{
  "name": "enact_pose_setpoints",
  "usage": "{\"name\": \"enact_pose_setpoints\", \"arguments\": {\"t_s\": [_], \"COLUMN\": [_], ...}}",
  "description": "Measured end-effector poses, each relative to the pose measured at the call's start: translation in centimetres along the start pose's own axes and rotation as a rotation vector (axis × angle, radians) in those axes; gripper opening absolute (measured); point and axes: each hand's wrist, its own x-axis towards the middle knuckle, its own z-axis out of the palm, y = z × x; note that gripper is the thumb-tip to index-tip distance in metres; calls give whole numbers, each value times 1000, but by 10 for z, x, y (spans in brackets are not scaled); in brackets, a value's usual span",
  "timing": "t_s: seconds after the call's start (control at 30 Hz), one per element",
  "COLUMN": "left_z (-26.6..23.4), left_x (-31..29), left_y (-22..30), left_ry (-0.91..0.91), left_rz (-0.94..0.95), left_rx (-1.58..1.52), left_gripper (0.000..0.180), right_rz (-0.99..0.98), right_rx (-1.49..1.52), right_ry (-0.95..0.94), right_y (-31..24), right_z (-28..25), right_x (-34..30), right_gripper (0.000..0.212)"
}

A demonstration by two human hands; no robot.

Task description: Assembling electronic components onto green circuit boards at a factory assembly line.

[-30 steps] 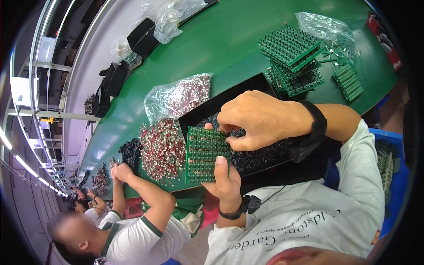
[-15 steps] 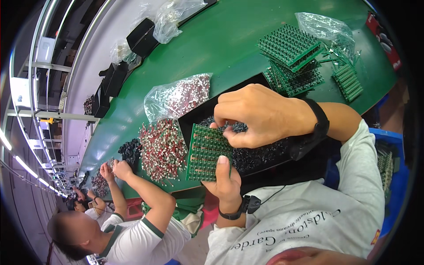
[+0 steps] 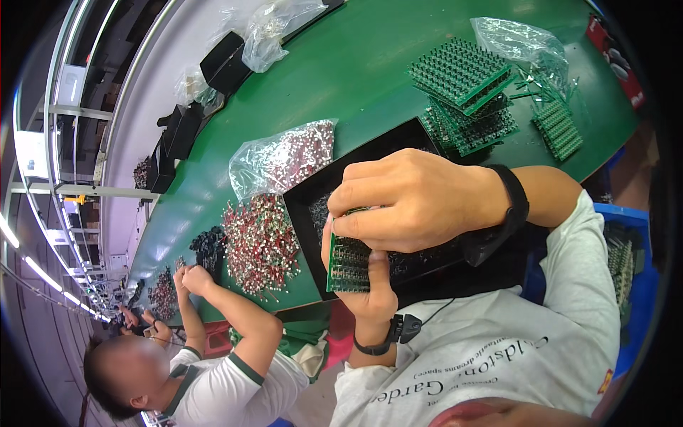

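Observation:
My left hand [image 3: 373,293] holds a green circuit board [image 3: 347,267] with rows of small dark parts, its thumb on the face. Over the board's upper part, my right hand [image 3: 416,203] has its fingers curled around the edge and covers much of it. A black tray [image 3: 380,151] with small black parts lies beneath both hands and is partly hidden by them. To the left of the tray is a heap of small red-and-white parts [image 3: 260,245]. A clear plastic bag [image 3: 284,158] of similar parts rests behind the heap.
Populated green boards [image 3: 462,71] are stacked at the back right, near a smaller board [image 3: 558,129] and a plastic bag [image 3: 523,46]. On the left, a co-worker [image 3: 235,313] handles small parts. A blue crate [image 3: 622,285] stands at my right. Black boxes [image 3: 226,62] line the far edge.
The board has tilted, showing a narrower face with dark upright parts. My right hand has shifted down and left, from the board's side to around its upper edge.

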Motion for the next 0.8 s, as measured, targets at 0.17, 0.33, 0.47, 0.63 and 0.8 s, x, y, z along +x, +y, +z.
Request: {"name": "enact_pose_setpoints", "arguments": {"t_s": [0.17, 0.33, 0.47, 0.63, 0.8], "left_z": [2, -1, -3, -3, -1], "left_x": [1, -2, -4, -2, -1], "left_y": [1, -4, -4, -3, -1], "left_ry": [7, 4, 8, 2, 10], "left_rz": [12, -1, -17, -73, -107], "left_rx": [-2, -9, -7, -10, -118], "left_gripper": [63, 63, 63, 64, 65], "right_rz": [-34, -29, 22, -17, -191], "right_rx": [-35, -42, -11, -130, -229], "right_ry": [-71, -95, -116, -145, -78], "right_y": [-1, -3, -5, -6, -2], "right_z": [-4, -7, -8, -11, -6], "right_x": [-1, -1, -1, -1, -3], "right_gripper": [21, 16, 16, 18, 20]}}
